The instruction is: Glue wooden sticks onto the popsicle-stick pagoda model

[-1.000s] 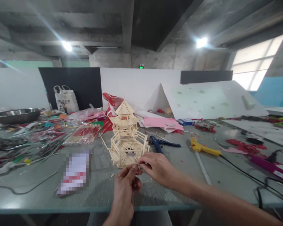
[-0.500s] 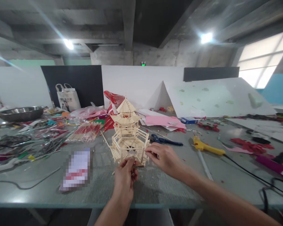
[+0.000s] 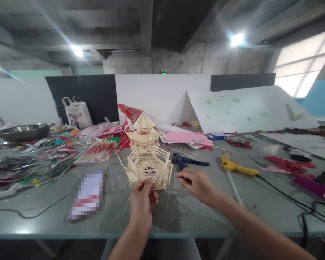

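A pale model pagoda (image 3: 148, 155) made of thin wooden sticks stands upright on the table in front of me. Its tiered roofs rise to a point, and railings run around the lower level. My left hand (image 3: 143, 195) is closed at the front of the model's base, thumb and fingers pinching its low front edge; the exact spot is hidden by the fingers. Just right of the model and apart from it is my right hand (image 3: 196, 184), its fingertips pressed together. Whether anything small is between them I cannot make out. Behind that hand lie dark blue pliers (image 3: 192, 160).
A yellow glue gun (image 3: 239, 168) with a black cord lies to the right. Bagged sticks (image 3: 97, 151), a blurred packet (image 3: 87, 195) and a metal bowl (image 3: 25, 131) are on the left. Pink paper (image 3: 186, 138) lies behind. The table's front edge (image 3: 168, 235) is close.
My right hand has drawn away from the model's right side, moving a little to the right. My left hand stays at the front of the base.
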Demonstrator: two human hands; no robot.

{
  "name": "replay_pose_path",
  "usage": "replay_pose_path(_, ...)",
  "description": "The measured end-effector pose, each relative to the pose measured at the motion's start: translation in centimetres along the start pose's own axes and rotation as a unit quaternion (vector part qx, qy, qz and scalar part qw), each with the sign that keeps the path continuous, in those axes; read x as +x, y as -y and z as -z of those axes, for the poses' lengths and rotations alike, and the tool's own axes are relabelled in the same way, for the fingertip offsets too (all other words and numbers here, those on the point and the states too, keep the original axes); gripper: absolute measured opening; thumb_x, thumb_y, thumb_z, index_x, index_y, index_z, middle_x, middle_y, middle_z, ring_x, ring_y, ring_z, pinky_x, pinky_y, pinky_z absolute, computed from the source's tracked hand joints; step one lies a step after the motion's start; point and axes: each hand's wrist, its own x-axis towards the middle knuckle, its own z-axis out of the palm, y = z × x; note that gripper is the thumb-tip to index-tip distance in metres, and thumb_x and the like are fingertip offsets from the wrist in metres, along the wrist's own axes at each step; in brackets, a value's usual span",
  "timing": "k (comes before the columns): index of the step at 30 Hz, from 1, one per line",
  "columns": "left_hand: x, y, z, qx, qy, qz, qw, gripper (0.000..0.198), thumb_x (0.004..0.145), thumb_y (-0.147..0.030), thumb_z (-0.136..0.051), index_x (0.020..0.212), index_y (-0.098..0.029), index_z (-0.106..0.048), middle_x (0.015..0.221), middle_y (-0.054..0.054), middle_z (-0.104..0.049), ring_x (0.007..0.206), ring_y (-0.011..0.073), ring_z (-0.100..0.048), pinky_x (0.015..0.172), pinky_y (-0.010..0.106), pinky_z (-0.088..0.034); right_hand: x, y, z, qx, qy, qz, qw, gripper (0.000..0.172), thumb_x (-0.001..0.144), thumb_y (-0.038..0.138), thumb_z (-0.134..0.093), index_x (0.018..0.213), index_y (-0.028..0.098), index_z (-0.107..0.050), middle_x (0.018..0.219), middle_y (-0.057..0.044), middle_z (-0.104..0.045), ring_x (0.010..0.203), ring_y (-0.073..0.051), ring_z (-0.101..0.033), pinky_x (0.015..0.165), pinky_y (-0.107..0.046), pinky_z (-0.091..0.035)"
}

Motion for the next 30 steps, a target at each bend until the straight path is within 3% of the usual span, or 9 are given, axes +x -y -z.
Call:
replay_pose_path(10,0.38,0.45,0.16,0.011,0.015,-0.029,0.999,0.030,0.060,-0.036,-0.071,0.072,-0.015,-0.053,0.061,-0.002,-0.058,0.039,0.0051,-0.047,0.034,0.018,-0.035,-0.84,-0.49,-0.80,0.003,0.009,-0.016,1.000,0.022,0.086,0.022,-0.043,0.083,0.019,-0.065,0.079,-0.004,-0.064,0.074,-0.014,-0.058,0.065,-0.023,-0.039)
replay_pose_path(30,0.37,0.32,0.20,0.018,0.028,-0.019,0.999,0.024,0.064,-0.031,-0.068,0.072,-0.014,-0.053,0.061,-0.002,-0.058,0.039,0.0048,-0.047,0.035,0.017,-0.036,-0.72,0.24,-0.73,0.018,0.015,-0.017,1.000,0.022,0.087,0.023,-0.044,0.084,0.019,-0.065,0.077,-0.003,-0.063,0.072,-0.013,-0.057,0.066,-0.022,-0.038)
